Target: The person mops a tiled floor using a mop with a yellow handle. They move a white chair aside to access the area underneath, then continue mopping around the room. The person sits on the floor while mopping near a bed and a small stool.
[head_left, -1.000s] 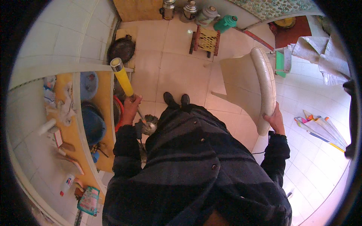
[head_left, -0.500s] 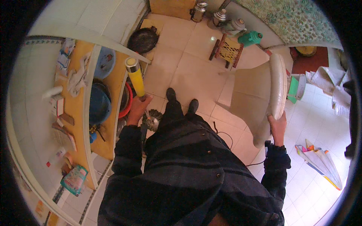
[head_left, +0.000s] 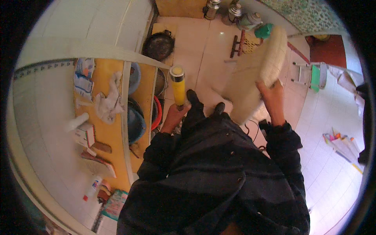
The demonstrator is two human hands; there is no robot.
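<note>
My left hand [head_left: 174,118] is closed round the lower end of a slim yellow flask [head_left: 179,92], held upright. It has a silver collar at the top and a silver base. My right hand [head_left: 273,102] grips the edge of a cream padded chair [head_left: 250,72] by its backrest, the thumb over the near edge. The chair is slightly blurred, and its legs are mostly hidden. My shoes [head_left: 219,108] stand on the tiled floor between the flask and the chair.
On my left, wooden shelves [head_left: 111,156] hold blue basins [head_left: 136,121], a red basin [head_left: 157,113] and a white cloth [head_left: 109,100]. A black pan [head_left: 159,46] lies ahead. Metal flasks [head_left: 234,12] and a woven stool [head_left: 249,42] stand farther off. A dark cable [head_left: 255,131] trails beside the chair.
The view has turned, so the shelves sit farther right. The chair has shifted closer to my legs and now covers part of the stool. Both hands keep their holds.
</note>
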